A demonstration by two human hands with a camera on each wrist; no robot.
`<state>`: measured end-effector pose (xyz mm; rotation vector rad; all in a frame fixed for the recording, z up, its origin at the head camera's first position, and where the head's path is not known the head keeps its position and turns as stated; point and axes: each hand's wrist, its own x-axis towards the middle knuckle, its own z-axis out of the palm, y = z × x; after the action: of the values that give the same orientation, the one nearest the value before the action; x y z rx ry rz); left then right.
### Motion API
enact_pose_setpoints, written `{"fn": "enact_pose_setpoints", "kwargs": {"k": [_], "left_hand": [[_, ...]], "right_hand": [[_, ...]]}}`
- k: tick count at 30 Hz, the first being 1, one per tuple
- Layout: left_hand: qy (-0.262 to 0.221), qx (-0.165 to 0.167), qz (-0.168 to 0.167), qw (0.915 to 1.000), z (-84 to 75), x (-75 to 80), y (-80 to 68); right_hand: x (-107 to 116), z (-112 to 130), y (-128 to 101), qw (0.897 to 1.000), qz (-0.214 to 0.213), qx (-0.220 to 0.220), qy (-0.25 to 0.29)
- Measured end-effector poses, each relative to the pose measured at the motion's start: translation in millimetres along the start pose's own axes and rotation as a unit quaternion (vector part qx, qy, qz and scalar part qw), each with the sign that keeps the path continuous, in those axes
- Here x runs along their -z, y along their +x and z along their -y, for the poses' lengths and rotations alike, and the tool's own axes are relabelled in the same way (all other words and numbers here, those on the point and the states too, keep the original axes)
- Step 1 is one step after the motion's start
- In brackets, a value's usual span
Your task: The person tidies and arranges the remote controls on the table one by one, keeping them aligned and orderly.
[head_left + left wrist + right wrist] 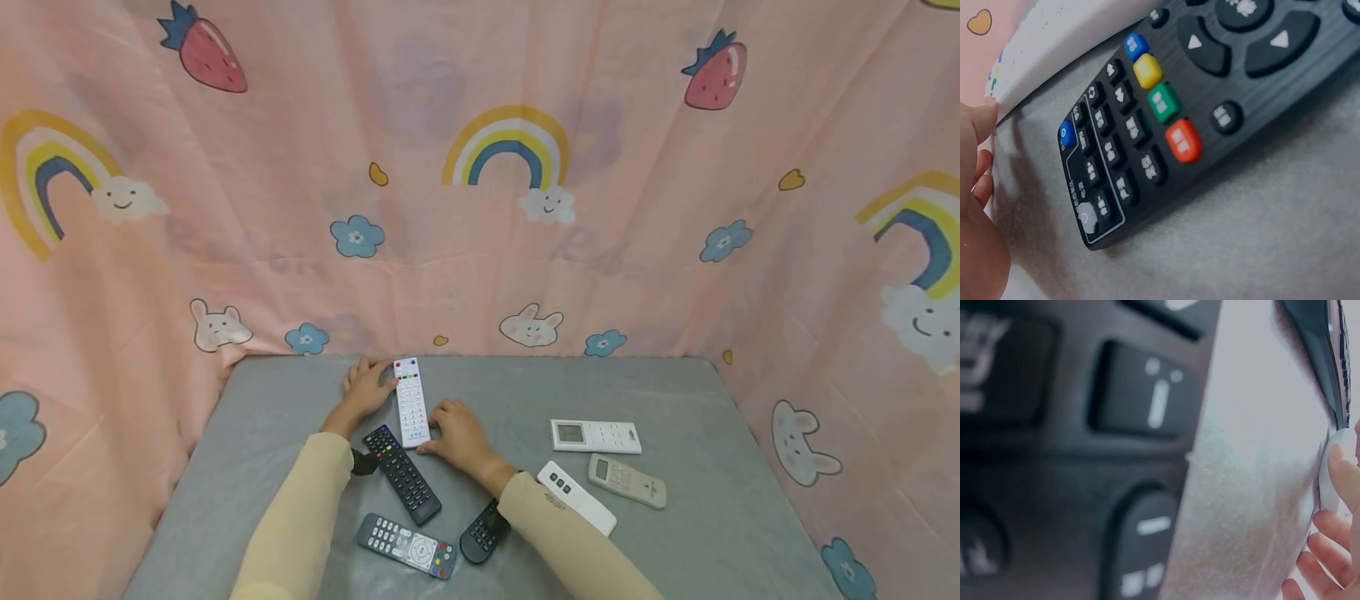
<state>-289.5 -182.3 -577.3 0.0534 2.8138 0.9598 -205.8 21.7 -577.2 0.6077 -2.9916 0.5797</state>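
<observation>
A white remote control (412, 408) with rows of buttons lies near the table's back edge, between both hands. My left hand (366, 390) rests at its upper left, the thumb touching its edge and the other fingers extended on the table. At its lower right is my right hand (461, 437), thumb by the bottom end and forefinger by the side. In the right wrist view the thumb touches the white remote (1329, 490), the fingers loosely bent. Just below the left hand lies a long black remote (403, 475), large in the left wrist view.
Nearer me lie a grey remote (405, 546) and a small black remote (483, 533), partly under the right forearm. To the right are a white remote with a screen (600, 437), a beige one (627, 482) and a plain white one (577, 497). A patterned pink curtain (420, 292) encloses the table.
</observation>
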Motion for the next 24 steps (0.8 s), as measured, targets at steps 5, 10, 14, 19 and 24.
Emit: {"fn": "enact_pose_setpoints", "kwargs": {"k": [5,10,14,19,24], "left_hand": [[0.006,-0.001,-0.004,1.0000,-0.6,-1.0,-0.8],[0.007,0.001,-0.005,1.0000,-0.7,-2.6,-1.3],[0.009,-0.002,-0.006,0.9999,0.3,-2.8,-1.6],[0.000,-0.005,-0.017,0.9998,-1.6,-2.5,-3.4],[-0.007,-0.008,-0.039,0.9992,-7.7,-2.3,-6.1]], "right_hand": [[0.8,0.0,0.1,1.000,-0.001,0.003,-0.001],[1.7,0.0,-0.3,1.000,-0.001,0.008,-0.005],[1.9,0.8,-0.5,1.000,-0.001,0.009,-0.004],[0.9,1.5,-0.1,1.000,0.001,0.005,0.001],[0.2,2.7,-0.2,1.000,-0.003,-0.001,0.013]]}}
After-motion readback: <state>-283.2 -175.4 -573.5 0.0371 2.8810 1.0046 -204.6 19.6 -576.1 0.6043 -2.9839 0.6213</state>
